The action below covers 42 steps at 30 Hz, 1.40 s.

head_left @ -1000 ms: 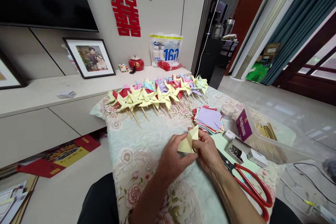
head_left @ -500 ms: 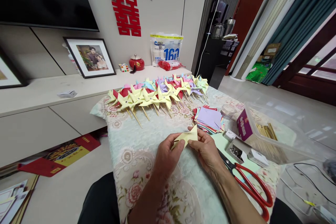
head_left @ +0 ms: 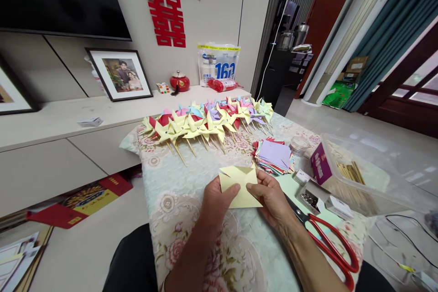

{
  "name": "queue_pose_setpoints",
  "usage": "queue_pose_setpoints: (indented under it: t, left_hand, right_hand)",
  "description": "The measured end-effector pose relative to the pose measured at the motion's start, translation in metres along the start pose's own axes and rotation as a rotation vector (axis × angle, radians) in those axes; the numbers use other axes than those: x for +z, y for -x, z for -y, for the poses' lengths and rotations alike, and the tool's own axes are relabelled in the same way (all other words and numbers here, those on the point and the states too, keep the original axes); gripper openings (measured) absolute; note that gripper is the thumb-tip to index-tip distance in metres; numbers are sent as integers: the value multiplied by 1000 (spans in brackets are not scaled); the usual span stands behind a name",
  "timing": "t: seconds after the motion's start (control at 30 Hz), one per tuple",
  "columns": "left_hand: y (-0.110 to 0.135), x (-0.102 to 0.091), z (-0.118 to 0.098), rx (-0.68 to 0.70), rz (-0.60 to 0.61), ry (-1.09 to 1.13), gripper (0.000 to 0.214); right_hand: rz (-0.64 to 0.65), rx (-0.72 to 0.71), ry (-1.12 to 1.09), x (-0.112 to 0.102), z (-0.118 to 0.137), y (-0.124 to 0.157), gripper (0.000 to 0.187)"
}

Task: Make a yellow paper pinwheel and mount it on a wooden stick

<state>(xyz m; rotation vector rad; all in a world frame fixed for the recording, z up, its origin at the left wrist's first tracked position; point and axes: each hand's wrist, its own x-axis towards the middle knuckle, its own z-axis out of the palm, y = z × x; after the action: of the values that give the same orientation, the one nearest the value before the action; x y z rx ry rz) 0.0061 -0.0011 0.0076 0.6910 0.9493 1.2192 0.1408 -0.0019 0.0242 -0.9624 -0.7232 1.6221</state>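
Note:
A pale yellow square of paper (head_left: 241, 198) with slits cut in from its corners is held up over the table, facing me. My left hand (head_left: 217, 200) grips its left side, thumb on the front and fingers behind. On the right side my right hand (head_left: 270, 194) pinches it the same way. Just beyond my right hand lies a stack of cut paper squares (head_left: 273, 155), lilac on top. Red-handled scissors (head_left: 328, 242) rest beside my right forearm, their blades partly hidden by it. Finished paper pinwheels (head_left: 205, 123) on sticks lie in rows at the table's far side.
An opened small box of metal fasteners (head_left: 310, 198) sits right of my hand, near other small white boxes (head_left: 338, 206). A clear plastic bin (head_left: 369, 182) holding wooden sticks stands at the table's right edge. Behind the table runs a white cabinet (head_left: 116, 121) with a framed photo (head_left: 119, 75).
The yellow paper has turned from a tilted, foreshortened position to face me more flatly, its square shape now showing. Both hands keep hold of it. The view has shifted slightly.

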Motion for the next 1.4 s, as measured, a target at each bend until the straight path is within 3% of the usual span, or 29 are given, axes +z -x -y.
queue_pose_setpoints:
  t: [0.2,0.43,0.6,0.83,0.93,1.13,1.4]
  left_hand:
    - [0,-1,1,3,4,-3,41]
    - [-1,0,0,28,-22,-145,38]
    - [1,0,0,2,50,-94,44]
    - [0,-3,2,1,25,-58,43]
    - [0,-4,1,-5,18,-37,42]
    - [-1,-5,-2,29,-77,105,45]
    - [-2,-5,-4,39,-58,227,48]
  right_hand:
    - [58,-11,-24,0,-1,1,42]
    - [-49,39,30,-2,-3,0,59]
    - [-110,26,64,-4,-2,-2,58]
    - [-114,40,74,-4,-3,-1,62]
    - [-77,26,71,-3,-2,0,62]
    - [49,-13,-1,-3,-1,0,44]
    - [99,63,47,-1,-8,-1,54]
